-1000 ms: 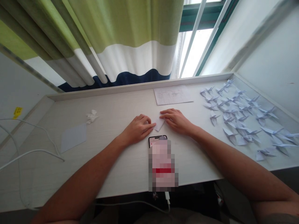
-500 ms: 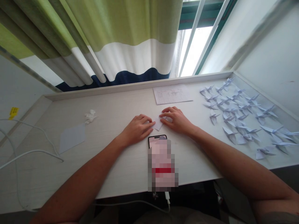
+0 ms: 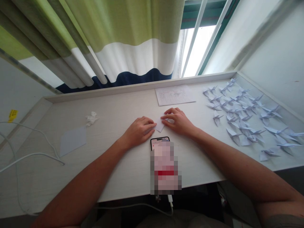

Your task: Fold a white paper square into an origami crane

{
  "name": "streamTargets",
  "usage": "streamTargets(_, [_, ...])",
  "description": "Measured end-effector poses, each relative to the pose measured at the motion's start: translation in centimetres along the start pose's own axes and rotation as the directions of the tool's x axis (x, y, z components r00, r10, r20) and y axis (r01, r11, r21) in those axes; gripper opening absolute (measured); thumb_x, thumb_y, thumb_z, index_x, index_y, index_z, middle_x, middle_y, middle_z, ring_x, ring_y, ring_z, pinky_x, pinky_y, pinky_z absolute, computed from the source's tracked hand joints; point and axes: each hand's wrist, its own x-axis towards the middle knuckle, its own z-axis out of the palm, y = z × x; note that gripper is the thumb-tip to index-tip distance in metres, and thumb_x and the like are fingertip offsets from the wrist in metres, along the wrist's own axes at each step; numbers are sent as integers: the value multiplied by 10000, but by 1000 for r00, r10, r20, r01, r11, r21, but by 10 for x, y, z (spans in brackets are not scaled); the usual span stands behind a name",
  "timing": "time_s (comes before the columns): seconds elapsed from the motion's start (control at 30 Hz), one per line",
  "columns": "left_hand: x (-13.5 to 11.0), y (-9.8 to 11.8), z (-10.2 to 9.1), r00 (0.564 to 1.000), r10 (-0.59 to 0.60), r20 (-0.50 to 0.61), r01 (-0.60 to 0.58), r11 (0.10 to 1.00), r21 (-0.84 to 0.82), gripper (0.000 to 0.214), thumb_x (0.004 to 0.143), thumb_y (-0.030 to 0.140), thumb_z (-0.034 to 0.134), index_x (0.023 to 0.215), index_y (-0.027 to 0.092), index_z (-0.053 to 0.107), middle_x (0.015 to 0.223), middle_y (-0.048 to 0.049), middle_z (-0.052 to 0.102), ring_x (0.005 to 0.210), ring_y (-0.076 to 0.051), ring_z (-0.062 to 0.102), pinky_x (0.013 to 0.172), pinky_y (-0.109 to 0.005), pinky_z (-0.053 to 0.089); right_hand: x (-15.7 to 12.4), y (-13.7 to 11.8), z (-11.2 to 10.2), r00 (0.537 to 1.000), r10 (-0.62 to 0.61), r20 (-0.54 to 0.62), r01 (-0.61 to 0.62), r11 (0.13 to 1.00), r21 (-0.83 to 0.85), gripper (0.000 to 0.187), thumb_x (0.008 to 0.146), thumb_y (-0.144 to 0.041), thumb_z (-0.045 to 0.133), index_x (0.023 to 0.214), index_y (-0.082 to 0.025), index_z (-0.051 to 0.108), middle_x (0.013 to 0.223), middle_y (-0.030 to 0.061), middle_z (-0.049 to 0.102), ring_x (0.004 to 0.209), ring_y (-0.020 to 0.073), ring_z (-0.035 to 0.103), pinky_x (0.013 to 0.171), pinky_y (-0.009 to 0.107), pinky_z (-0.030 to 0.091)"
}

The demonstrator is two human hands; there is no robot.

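Observation:
A small folded piece of white paper point(image 3: 160, 126) lies on the desk between my two hands, its pointed corner toward me. My left hand point(image 3: 142, 129) rests at its left edge, with thumb and fingertips closed on that side. On the right edge, my right hand point(image 3: 177, 121) has its thumb and forefinger closed on the paper, the other fingers curled above. Part of the paper is hidden beneath the right fingers. Just below the hands lies a phone point(image 3: 160, 138), its screen mostly blurred out.
Several folded paper cranes point(image 3: 242, 110) cover the desk's right side. A printed sheet point(image 3: 175, 95) lies at the back. To the left are a blank paper sheet point(image 3: 73, 141), crumpled tissue point(image 3: 91, 118) and white cables point(image 3: 35, 154). A raised rim point(image 3: 114, 90) borders the white desk point(image 3: 118, 110).
Both hands stay almost in place around the folded paper. The right fingertips have shifted very slightly left. The rest of the desk looks the same.

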Motion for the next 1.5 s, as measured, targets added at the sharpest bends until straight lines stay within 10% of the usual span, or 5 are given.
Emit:
streamTargets(0.5, [0,-1,1,999,-6,-46,1,993,-115,270,1040,233,567,1240,190,744,1173,-117,753,1115,-256,658,984,-447,564,2,-2,0,999,0,33,0,1000,-9,235,1022,-381,657,1138,-315,851,1212,111,706,1111,318,607,989,514,509])
streamTargets(0.83, [-2,2,-1,968,-249,-23,239,951,-197,646,966,300,671,1563,193,446,1373,-88,741,1401,-304,549,1232,-554,371,1,-1,-1,997,-44,68,44,999,2,233,1021,-400,673,1162,-337,847,1255,107,701,1152,333,595,1011,533,479])
streamTargets(1.5, [1,-4,4,960,-278,-31,256,917,-306,476,980,253,657,1449,199,595,1281,-66,789,1282,-271,633,1177,-519,453,3,-4,3,999,-33,37,33,999,13,243,1026,-389,653,1158,-308,840,1200,105,706,1113,322,606,987,524,495])
